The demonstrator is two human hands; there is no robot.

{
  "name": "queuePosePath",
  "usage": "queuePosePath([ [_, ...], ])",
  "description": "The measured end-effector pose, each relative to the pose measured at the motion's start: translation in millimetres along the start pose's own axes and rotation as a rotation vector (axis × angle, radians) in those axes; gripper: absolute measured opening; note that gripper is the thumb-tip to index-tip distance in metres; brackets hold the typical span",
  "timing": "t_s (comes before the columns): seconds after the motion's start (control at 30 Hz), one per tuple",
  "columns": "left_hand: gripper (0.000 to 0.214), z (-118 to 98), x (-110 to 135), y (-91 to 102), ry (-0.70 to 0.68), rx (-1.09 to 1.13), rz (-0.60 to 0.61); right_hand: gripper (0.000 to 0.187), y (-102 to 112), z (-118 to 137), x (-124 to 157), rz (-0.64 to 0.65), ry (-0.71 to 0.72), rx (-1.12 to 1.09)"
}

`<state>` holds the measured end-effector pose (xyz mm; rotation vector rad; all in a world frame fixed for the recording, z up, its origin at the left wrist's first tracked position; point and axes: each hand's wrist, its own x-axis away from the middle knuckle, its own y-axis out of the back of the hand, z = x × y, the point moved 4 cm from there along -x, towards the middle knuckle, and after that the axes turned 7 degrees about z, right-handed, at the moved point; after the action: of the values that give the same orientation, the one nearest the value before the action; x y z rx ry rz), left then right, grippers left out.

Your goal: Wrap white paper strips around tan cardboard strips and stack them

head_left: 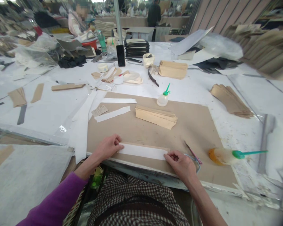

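Note:
A white paper strip (142,151) lies on a tan strip near the front edge of a brown cardboard work board (193,125). My left hand (108,147) presses the strip's left end with curled fingers. My right hand (182,164) pinches the strip's right end. A stack of tan strips (156,116) sits in the middle of the board. Two loose white strips (113,113) lie at the board's upper left.
A glue bottle with a green nozzle (163,98) stands at the board's far edge. A second bottle (224,155) lies on its side at the right, beside scissors (193,154). More tan stacks (231,100) and clutter cover the white table; people work at the back.

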<state>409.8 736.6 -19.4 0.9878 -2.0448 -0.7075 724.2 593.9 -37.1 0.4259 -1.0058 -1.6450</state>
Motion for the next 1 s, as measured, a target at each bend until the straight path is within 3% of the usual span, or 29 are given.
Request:
queuePosePath([
  [0.27, 0.027, -1.1, -0.2, -1.3, -0.003, -0.032, 0.01, 0.022, 0.7, 7.9, 5.9, -0.056, 0.07, 0.044],
  [0.33, 0.026, -2.0, 0.0, -1.5, -0.017, -0.036, 0.013, 0.026, 1.6, 12.5, 8.4, -0.099, 0.158, 0.055],
  [0.5, 0.026, -0.1, 1.4, -3.2, -0.021, -0.038, -0.026, 0.03, -2.1, 25.9, 15.7, -0.154, 0.553, 0.241],
  [0.63, 0.029, 6.7, 1.0, -2.1, -0.036, -0.019, -0.066, 0.032, -6.9, 18.1, 15.1, -0.181, 0.611, 0.301],
  [0.8, 0.026, 17.0, 2.4, 15.9, -0.054, 0.005, -0.124, 0.033, -14.6, 4.4, 10.2, -0.175, 0.655, 0.32],
  [0.9, 0.028, 3.2, 16.8, 14.2, -0.039, -0.016, -0.264, 0.034, -15.9, 3.3, 9.2, -0.183, 0.656, 0.311],
  [1.0, 0.036, -36.0, 36.7, -24.7, -0.11, -0.049, -0.359, 0.033, -14.1, 7.1, 10.6, -0.213, 0.642, 0.29],
])
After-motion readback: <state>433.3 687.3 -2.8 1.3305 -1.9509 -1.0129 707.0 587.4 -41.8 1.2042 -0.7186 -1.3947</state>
